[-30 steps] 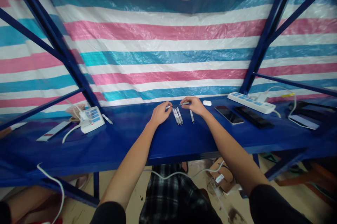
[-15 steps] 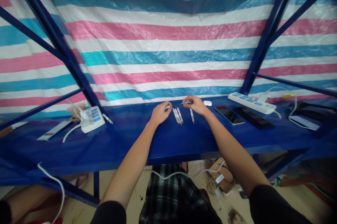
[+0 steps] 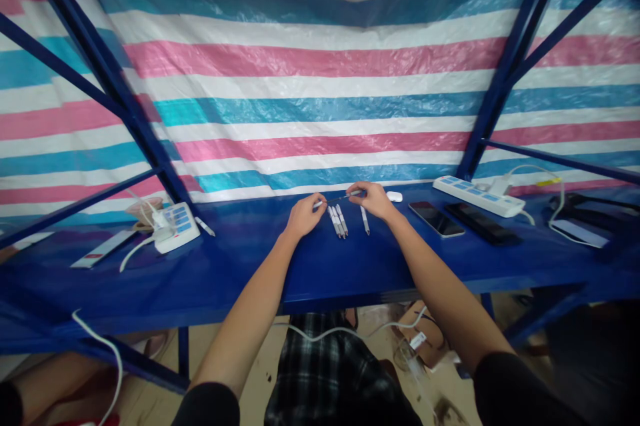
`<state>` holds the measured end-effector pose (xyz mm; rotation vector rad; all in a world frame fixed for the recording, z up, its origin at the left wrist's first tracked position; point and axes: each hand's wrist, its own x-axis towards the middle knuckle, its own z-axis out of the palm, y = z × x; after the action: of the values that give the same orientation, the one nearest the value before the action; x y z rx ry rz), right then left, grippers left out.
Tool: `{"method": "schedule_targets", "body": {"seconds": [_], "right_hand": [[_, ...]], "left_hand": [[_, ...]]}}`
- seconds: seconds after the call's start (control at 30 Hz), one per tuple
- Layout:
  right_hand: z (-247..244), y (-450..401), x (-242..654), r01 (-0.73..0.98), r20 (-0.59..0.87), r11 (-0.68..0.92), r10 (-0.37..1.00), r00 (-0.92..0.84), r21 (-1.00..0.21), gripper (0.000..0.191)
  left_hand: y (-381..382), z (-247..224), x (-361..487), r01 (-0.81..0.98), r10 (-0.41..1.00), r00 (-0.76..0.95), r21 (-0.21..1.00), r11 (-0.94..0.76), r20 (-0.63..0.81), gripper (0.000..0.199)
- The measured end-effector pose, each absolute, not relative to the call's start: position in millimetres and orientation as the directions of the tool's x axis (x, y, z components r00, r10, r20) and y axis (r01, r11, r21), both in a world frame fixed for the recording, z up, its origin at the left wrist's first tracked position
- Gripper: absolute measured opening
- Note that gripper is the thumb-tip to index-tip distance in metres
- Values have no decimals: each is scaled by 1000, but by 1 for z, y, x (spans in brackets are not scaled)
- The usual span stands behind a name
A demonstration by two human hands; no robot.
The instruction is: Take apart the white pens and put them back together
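Observation:
My left hand [image 3: 303, 215] is closed, pinching a short white pen piece [image 3: 319, 203] between thumb and fingers. Opposite it, my right hand [image 3: 376, 201] pinches another whitish pen part [image 3: 355, 193]. A thin dark rod, like a pen refill [image 3: 340, 198], spans the gap between both hands; how it joins each piece is too small to tell. Just below the hands, several white pens [image 3: 338, 222] lie side by side on the blue tabletop [image 3: 330, 273]. One more white pen [image 3: 365, 220] lies separately beneath my right hand.
On the right are a white case [image 3: 395, 197], a phone [image 3: 436, 219], a dark flat device [image 3: 481, 223] and a power strip [image 3: 477, 197]. A second power strip [image 3: 176, 229] and a pen [image 3: 205, 226] sit left. A cable [image 3: 320, 334] hangs below the table's front edge.
Both hands stay almost still, holding the pen parts. A large dark shape now covers the lower right corner, where floor and objects showed before.

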<state>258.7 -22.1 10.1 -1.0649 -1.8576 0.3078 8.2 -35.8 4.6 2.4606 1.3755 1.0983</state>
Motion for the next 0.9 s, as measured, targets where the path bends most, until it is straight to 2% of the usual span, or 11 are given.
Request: {"method": "schedule_targets", "body": {"seconds": [0.3,0.9], "right_hand": [[12,-23,259,607,641,598,746,-182,-523,19],[15,-24,261,581,617,581,770,-164,-570,17]], "left_hand": [[-32,1,8,663,789,304,475,-578,534,20],[-30,0,6,636,798,288,517,-572,529,23]]}}
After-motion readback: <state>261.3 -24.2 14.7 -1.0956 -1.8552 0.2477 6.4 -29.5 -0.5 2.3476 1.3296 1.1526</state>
